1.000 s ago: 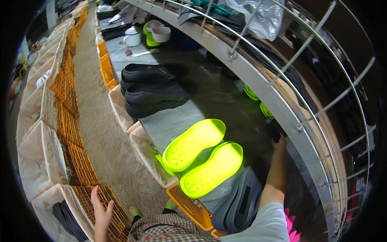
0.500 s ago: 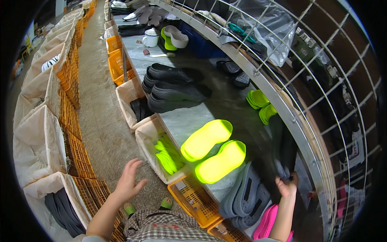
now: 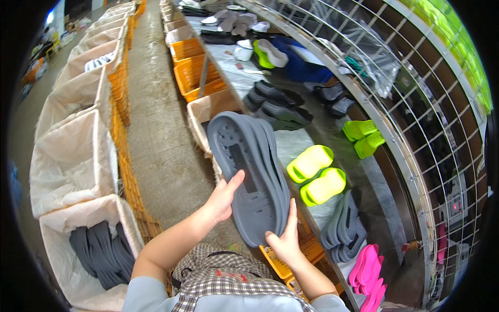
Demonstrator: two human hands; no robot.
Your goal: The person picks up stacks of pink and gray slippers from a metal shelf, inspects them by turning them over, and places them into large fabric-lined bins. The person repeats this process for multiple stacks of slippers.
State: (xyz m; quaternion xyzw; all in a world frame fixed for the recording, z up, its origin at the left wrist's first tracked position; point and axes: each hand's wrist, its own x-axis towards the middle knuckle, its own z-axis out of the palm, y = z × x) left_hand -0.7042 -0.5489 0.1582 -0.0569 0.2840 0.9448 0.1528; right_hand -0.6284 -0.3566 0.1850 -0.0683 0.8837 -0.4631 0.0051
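Both hands on the grey sole stack, held up in front of you.

Your left hand (image 3: 224,196) cups the left edge, thumb spread across the tread; your right hand (image 3: 285,240) grips the near end, thumb up the side. The grey soles (image 3: 251,174) run lengthwise up and away from you, above the orange crate (image 3: 291,260), left of the yellow slippers (image 3: 316,174).

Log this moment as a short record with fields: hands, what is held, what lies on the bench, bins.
left hand: flat against the underside of a stack of grey soles
right hand: grips the lower end of the same stack
bench: pair of bright yellow-green slippers, more grey soles, pink slippers at the near end, dark shoes further off
orange crates: beside the bench
lined bin: at lower left, holds grey soles
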